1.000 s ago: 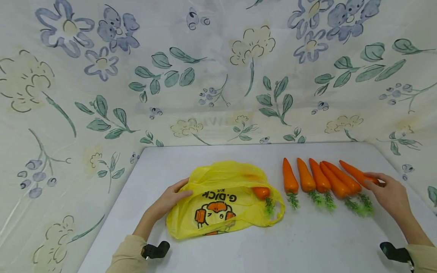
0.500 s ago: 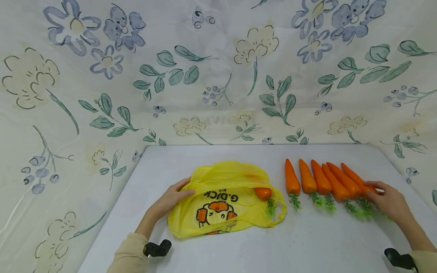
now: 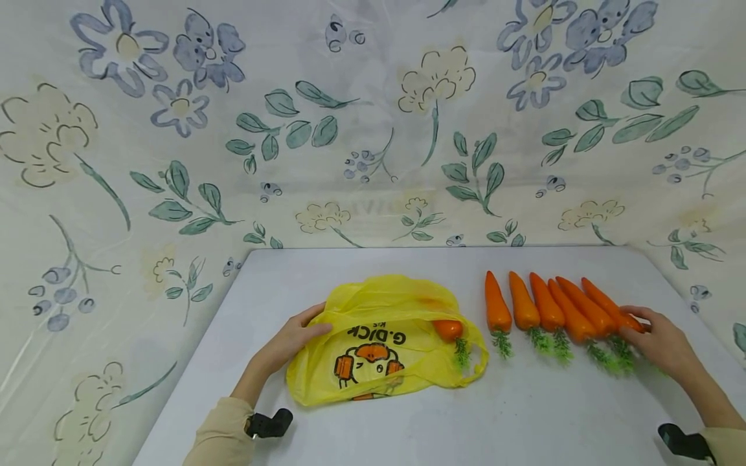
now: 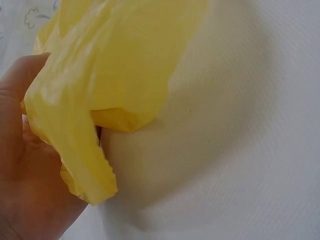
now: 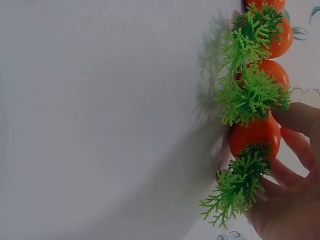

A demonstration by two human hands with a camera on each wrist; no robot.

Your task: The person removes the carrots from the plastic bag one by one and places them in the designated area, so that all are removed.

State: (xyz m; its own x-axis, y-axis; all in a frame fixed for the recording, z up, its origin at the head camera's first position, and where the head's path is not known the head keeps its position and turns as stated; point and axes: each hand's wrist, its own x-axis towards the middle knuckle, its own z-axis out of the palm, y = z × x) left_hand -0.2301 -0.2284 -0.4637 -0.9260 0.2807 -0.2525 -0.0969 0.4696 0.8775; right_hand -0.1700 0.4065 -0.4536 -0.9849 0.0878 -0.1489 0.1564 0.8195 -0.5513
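My left hand (image 3: 291, 340) holds the left end of a crumpled yellow plastic bag (image 3: 373, 298), thumb on top and the other fingers hidden behind the plastic. The bag lies on its side, printed with an orange cartoon face and dark lettering. From its mouth, at the right, pokes a toy carrot (image 3: 447, 330) with a green frilly top. At the far right my right hand (image 3: 667, 343) grips the thick end of the outermost carrot (image 3: 603, 301); in the right wrist view the thumb meets that carrot (image 5: 256, 137) above its leaves and the fingers reach round the other side.
Several more orange carrots (image 3: 497, 307) lie in a row between the bag and my right hand, tips pointing away and green tops towards me. Everything lies on a white table (image 3: 437, 427). A flowered cloth (image 3: 373, 129) hangs behind its far edge.
My right hand has brought the outermost carrot down and left, so it now lies close beside its neighbour. The left hand and the bag have stayed put.
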